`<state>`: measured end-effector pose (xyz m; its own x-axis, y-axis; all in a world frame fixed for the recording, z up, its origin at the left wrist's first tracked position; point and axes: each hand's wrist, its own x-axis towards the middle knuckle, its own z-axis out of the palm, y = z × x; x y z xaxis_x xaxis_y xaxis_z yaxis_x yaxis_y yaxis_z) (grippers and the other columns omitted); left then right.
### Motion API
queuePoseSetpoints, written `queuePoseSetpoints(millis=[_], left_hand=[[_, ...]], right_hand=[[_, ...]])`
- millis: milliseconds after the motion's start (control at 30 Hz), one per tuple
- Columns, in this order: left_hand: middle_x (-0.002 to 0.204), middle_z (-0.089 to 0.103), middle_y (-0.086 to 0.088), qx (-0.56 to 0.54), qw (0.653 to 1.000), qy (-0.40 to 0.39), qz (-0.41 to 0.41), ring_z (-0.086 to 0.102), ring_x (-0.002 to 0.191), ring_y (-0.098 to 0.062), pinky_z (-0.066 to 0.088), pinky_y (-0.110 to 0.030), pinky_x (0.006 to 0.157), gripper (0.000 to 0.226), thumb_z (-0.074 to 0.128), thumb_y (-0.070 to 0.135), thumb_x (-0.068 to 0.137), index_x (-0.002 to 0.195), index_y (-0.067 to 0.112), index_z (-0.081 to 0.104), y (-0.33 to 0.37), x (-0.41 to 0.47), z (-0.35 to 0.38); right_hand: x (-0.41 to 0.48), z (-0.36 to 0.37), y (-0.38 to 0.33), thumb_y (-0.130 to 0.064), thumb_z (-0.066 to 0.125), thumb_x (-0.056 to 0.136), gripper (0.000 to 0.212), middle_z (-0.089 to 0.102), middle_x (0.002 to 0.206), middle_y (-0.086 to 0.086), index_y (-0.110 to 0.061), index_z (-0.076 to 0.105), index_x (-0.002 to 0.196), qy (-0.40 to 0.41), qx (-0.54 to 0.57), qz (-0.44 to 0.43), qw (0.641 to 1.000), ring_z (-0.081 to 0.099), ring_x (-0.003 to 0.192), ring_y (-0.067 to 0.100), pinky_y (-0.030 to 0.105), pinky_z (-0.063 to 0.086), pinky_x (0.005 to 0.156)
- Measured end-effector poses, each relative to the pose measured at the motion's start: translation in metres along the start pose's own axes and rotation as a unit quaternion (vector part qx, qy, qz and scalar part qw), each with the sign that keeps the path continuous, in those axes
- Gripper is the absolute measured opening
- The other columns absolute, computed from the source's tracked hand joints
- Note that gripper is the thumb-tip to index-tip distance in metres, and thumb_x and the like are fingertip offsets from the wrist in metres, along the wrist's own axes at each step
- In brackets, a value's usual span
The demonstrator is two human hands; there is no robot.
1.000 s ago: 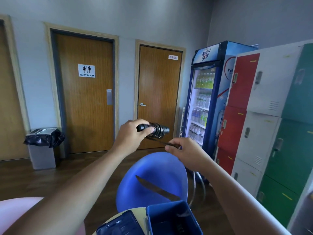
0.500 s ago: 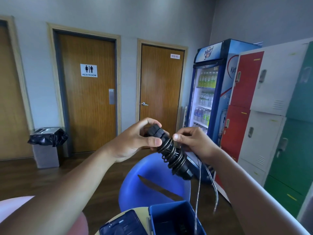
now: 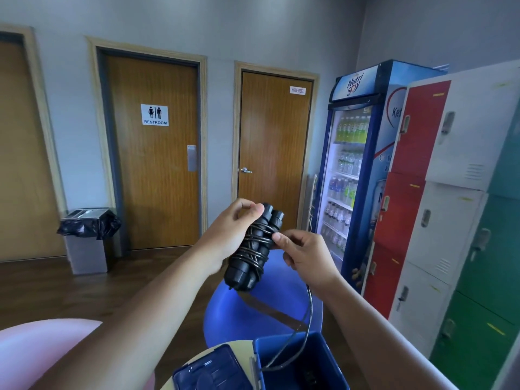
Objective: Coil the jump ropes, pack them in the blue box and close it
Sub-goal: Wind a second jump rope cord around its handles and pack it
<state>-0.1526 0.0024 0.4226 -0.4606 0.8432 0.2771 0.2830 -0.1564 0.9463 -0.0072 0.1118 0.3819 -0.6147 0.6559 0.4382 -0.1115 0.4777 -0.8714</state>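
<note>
My left hand [image 3: 228, 235] grips the two black jump rope handles [image 3: 253, 249], held side by side and tilted, with dark cord wound around them several times. My right hand [image 3: 304, 254] pinches the cord right beside the handles. The loose end of the cord [image 3: 305, 319] curves down from my right hand into the open blue box [image 3: 320, 353] at the bottom of the view. The box's dark blue lid [image 3: 208, 372] lies open to its left. Something dark lies at the bottom of the box; I cannot tell what it is.
A blue round chair [image 3: 253, 319] stands just beyond the box, a pink one [image 3: 42, 350] at lower left. Coloured lockers [image 3: 450, 206] and a drinks fridge [image 3: 354, 170] line the right. Wooden doors and a bin [image 3: 87, 237] stand along the far wall.
The handles swung from lying level to tilted nearly upright. More cord is wound around them, and the hanging end has shortened and now trails into the box.
</note>
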Motion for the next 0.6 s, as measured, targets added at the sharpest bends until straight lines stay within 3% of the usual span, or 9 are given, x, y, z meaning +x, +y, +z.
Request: queuePoseSetpoints(millis=[67, 167, 267, 400, 467, 533, 600], left_hand=[[0.113, 0.07, 0.001, 0.038, 0.998, 0.0, -0.047, 0.068, 0.094, -0.015, 0.053, -0.033, 0.075, 0.032, 0.046, 0.054, 0.102, 0.116, 0.031, 0.063, -0.002, 0.002, -0.001], [0.111, 0.071, -0.001, -0.032, 0.991, 0.0, -0.131, 0.071, 0.093, -0.02, 0.055, -0.033, 0.069, 0.037, 0.041, 0.057, 0.103, 0.132, 0.038, 0.055, 0.0, 0.001, 0.0], [0.098, 0.073, -0.008, -0.041, 0.987, 0.028, -0.151, 0.073, 0.083, -0.025, 0.057, -0.035, 0.066, 0.042, 0.041, 0.058, 0.102, 0.121, 0.026, 0.061, 0.0, 0.001, 0.002], [0.08, 0.074, -0.005, -0.081, 0.986, 0.045, -0.14, 0.072, 0.06, -0.017, 0.054, -0.027, 0.051, 0.048, 0.045, 0.058, 0.101, 0.106, 0.016, 0.068, 0.0, 0.002, -0.001], [0.084, 0.074, -0.007, -0.094, 0.987, 0.033, -0.127, 0.073, 0.064, -0.018, 0.059, -0.03, 0.058, 0.05, 0.046, 0.06, 0.098, 0.103, 0.015, 0.069, -0.002, 0.002, -0.001], [0.089, 0.074, -0.01, -0.091, 0.989, 0.012, -0.113, 0.073, 0.077, -0.026, 0.061, -0.044, 0.08, 0.059, 0.046, 0.069, 0.092, 0.102, 0.015, 0.067, -0.008, 0.004, -0.001], [0.096, 0.072, -0.015, -0.101, 0.987, -0.052, -0.112, 0.072, 0.086, -0.033, 0.059, -0.048, 0.086, 0.075, 0.048, 0.078, 0.084, 0.111, 0.01, 0.065, -0.013, 0.005, -0.001]], right_hand=[[0.0, -0.001, 0.005, -0.034, 0.066, 0.094, 0.031, 0.047, 0.049, -0.003, -0.006, 0.074, 0.081, 0.005, -0.01, 0.013, 1.0, 0.036, 0.051, 0.016, 0.029, 0.03, 0.051], [-0.001, 0.001, 0.008, -0.031, 0.065, 0.096, 0.027, 0.052, 0.051, 0.0, -0.009, 0.074, 0.082, -0.002, -0.03, 0.022, 0.999, 0.039, 0.054, 0.019, 0.033, 0.033, 0.055], [0.001, 0.001, 0.004, -0.03, 0.068, 0.094, 0.022, 0.068, 0.069, 0.018, -0.012, 0.077, 0.085, -0.002, -0.018, 0.029, 0.999, 0.048, 0.054, 0.018, 0.03, 0.038, 0.053], [0.004, -0.007, -0.003, -0.027, 0.07, 0.092, 0.018, 0.074, 0.094, 0.02, -0.01, 0.075, 0.085, -0.027, 0.037, 0.036, 0.998, 0.063, 0.06, 0.015, 0.02, 0.036, 0.047], [0.004, -0.011, -0.005, -0.03, 0.072, 0.087, 0.021, 0.072, 0.097, 0.023, -0.009, 0.073, 0.084, -0.049, 0.062, 0.035, 0.996, 0.063, 0.06, 0.015, 0.02, 0.034, 0.047], [0.004, -0.015, -0.004, -0.033, 0.074, 0.081, 0.024, 0.068, 0.094, 0.028, -0.01, 0.07, 0.086, -0.066, 0.076, 0.043, 0.994, 0.062, 0.059, 0.016, 0.021, 0.033, 0.047], [0.003, -0.019, -0.003, -0.026, 0.073, 0.087, 0.015, 0.067, 0.084, 0.021, -0.012, 0.067, 0.086, -0.065, 0.064, 0.042, 0.995, 0.061, 0.057, 0.016, 0.02, 0.034, 0.047]])
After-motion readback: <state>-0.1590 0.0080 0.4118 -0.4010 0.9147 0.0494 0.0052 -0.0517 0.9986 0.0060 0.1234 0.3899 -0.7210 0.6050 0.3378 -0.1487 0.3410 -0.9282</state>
